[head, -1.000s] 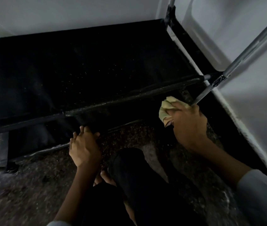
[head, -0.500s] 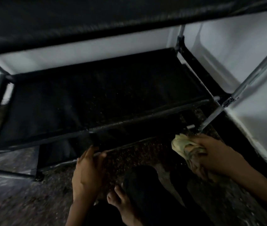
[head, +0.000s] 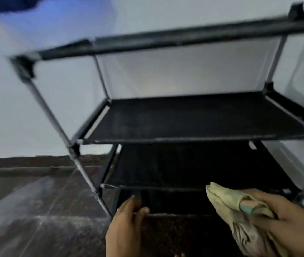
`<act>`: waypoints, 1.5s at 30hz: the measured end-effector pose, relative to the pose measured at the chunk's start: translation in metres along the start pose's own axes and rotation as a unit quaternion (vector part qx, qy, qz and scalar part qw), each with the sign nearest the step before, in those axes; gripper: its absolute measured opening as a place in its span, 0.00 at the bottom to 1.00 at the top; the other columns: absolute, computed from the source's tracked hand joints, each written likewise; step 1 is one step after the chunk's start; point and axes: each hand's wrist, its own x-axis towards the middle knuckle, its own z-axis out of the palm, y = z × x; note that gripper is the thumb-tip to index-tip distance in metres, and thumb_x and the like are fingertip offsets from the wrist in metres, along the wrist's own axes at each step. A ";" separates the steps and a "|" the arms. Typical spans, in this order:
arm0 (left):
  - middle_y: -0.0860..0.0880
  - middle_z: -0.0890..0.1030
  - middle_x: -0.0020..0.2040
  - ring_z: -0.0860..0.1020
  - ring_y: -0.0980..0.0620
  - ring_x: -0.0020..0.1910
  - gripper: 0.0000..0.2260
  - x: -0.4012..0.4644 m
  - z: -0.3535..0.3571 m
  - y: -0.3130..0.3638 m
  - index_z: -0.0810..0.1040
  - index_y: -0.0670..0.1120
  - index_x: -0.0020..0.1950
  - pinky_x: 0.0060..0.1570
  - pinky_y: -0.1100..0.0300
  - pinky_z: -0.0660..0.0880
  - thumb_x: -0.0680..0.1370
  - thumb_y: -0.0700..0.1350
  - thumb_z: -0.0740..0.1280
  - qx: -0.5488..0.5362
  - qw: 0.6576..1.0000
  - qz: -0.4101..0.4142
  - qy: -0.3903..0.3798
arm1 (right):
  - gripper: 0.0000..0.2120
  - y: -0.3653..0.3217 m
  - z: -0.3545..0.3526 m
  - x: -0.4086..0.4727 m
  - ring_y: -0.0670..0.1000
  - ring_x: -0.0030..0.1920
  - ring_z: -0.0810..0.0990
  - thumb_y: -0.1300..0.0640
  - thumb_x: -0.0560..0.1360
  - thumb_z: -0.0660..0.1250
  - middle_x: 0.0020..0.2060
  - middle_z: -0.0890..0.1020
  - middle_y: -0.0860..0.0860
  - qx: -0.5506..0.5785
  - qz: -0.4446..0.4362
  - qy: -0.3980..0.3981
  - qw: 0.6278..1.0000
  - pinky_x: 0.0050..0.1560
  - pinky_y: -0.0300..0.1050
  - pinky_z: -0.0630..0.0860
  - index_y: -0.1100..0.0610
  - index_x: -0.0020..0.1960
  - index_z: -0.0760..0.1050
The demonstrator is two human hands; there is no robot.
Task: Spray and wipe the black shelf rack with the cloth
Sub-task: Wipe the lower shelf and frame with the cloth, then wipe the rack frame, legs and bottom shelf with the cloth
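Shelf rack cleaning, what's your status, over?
Left hand open at rack's lowest bar. Right hand grips cloth, off the shelves. Nothing in the way.

Legible text, labels, brands, numbers, signs: none readable anywhere in this blurred view, neither on the black shelf rack [head: 193, 117] nor on the cloth [head: 227, 203].

Dim, bluish light — the wall [head: 36, 108] behind the rack [head: 193, 119] is the brightest part. Motion blur smears the whole frame, worst far above the fingers [head: 134, 204] along the top bar. Below the fingers the floor [head: 36, 219] is murky — rack poles bow from wide-angle distortion.
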 end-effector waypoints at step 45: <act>0.44 0.70 0.70 0.72 0.43 0.66 0.27 0.102 -0.306 0.132 0.52 0.52 0.77 0.65 0.51 0.68 0.81 0.42 0.58 0.029 0.979 0.195 0.056 | 0.30 -0.327 0.174 0.106 0.59 0.60 0.72 0.60 0.70 0.69 0.70 0.68 0.53 -0.432 -0.257 0.397 0.768 0.47 0.50 0.71 0.49 0.70 0.66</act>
